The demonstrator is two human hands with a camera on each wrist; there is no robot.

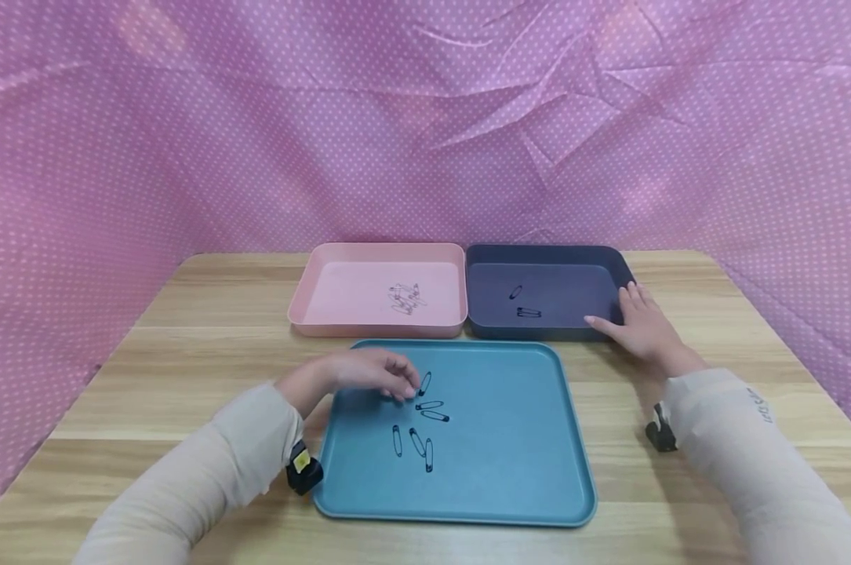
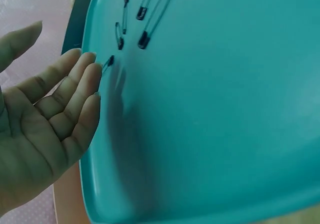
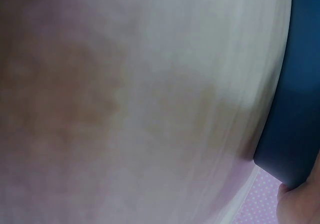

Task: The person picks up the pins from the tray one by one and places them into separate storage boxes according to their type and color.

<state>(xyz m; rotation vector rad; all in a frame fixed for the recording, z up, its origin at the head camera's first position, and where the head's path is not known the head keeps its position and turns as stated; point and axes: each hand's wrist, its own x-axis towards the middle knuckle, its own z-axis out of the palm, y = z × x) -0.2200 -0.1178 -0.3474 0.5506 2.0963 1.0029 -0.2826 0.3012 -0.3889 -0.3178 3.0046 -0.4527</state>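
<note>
Several black safety pins (image 1: 428, 455) lie scattered on a teal tray (image 1: 496, 486). Over the tray's left part is my left hand (image 1: 372, 372), fingers loosely bent and fingertips close to the safety pin farthest back. In the left wrist view that hand (image 2: 55, 109) shows an empty palm, with the thumb apart from the fingers. My right hand (image 1: 644, 329) rests at the front right corner of a navy tray (image 1: 552, 332), thumb spread along the front rim and fingers on the right side. More black safety pins (image 1: 529, 312) lie inside the navy tray.
Left of the navy tray stands a pink tray (image 1: 340, 302) holding a small heap of thin wire pieces (image 1: 405, 298). Both stand behind the teal tray on a wooden table (image 1: 185, 377). A pink dotted cloth (image 1: 397, 157) hangs behind and at both sides.
</note>
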